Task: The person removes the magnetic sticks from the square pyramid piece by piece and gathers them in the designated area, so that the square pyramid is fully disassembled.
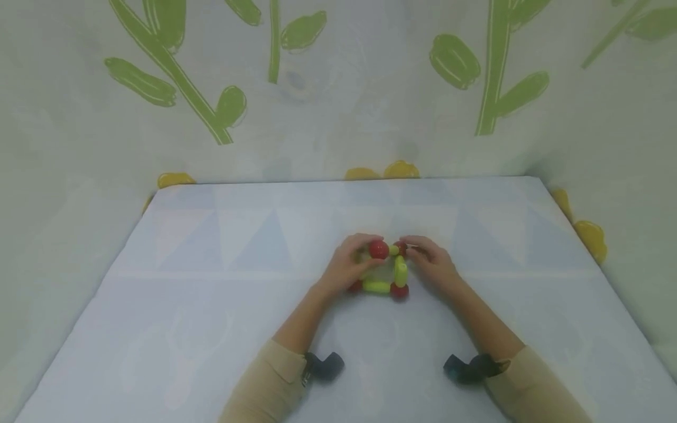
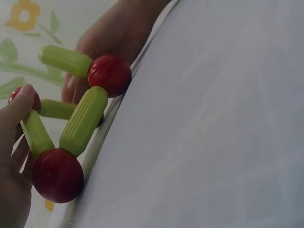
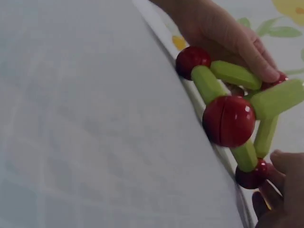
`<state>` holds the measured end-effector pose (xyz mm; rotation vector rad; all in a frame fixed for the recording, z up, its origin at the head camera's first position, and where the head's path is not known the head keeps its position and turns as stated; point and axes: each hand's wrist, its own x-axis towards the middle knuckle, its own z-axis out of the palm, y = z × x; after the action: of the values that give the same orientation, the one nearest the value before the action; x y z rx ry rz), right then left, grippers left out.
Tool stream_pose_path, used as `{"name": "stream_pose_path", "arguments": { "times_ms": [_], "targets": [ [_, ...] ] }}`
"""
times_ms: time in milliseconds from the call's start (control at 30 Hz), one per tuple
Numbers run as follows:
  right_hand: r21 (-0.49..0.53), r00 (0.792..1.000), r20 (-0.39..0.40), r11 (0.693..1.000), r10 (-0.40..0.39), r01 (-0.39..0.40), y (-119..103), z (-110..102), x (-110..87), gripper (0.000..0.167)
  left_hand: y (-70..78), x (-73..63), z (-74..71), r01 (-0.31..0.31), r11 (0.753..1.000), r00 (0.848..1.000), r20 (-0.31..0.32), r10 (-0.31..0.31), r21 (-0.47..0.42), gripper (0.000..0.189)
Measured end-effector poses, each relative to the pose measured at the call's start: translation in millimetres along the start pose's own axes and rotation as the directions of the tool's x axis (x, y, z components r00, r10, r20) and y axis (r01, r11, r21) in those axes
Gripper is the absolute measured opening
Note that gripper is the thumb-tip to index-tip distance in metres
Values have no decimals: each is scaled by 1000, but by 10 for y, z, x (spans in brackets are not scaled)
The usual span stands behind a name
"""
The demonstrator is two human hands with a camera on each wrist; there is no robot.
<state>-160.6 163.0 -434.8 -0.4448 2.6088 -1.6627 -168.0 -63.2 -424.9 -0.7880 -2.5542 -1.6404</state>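
A building toy of glossy red balls and light green rods [image 1: 377, 286] lies between the two hands, its rods joining the balls into a four-sided frame. My left hand [image 1: 341, 267] pinches a red ball [image 1: 378, 249] at the far side, thumb on top in the right wrist view. Fingers of my right hand [image 1: 438, 267] hold another far ball [image 3: 251, 174]. Nearest me, a red ball [image 1: 399, 290] sits at the front right corner. From that corner ball [image 3: 229, 121], a further green rod [image 3: 278, 99] sticks out with a free end.
The toy is on a white table [image 1: 211, 329] with pale blue triangles. Behind it rises a wall [image 1: 359, 117] painted with green stems and leaves. Dark wrist cameras [image 1: 329, 367] sit at both sleeve cuffs.
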Motion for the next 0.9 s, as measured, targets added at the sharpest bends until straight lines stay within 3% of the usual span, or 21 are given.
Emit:
{"name": "stream_pose_path", "arguments": {
  "times_ms": [100, 233, 467, 533, 733, 900],
  "targets": [
    [23, 994, 63, 996, -91, 89, 42, 32, 0, 32, -7, -29, -14, -67, 997, 997, 37, 68, -34, 45],
    [20, 981, 69, 983, -184, 183, 59, 69, -10, 28, -24, -70, -42, -132, 990, 991, 19, 133, -43, 46],
    [-163, 935, 61, 921, -349, 354, -37, 115, -36, 29, -73, -61, -77, -201, 977, 979, 20, 203, -75, 46],
    [-190, 929, 75, 910, -362, 369, -73, 142, -51, 27, -95, -53, -78, -211, 972, 976, 26, 215, -99, 45],
    [-160, 962, 97, 950, -254, 267, -153, 201, -76, 21, -105, -61, -85, -163, 976, 985, 25, 168, -147, 43],
    [-109, 983, 112, 982, -145, 157, -111, 181, -73, 20, -93, -49, -87, -164, 978, 986, 22, 168, -126, 40]
  ]
}}
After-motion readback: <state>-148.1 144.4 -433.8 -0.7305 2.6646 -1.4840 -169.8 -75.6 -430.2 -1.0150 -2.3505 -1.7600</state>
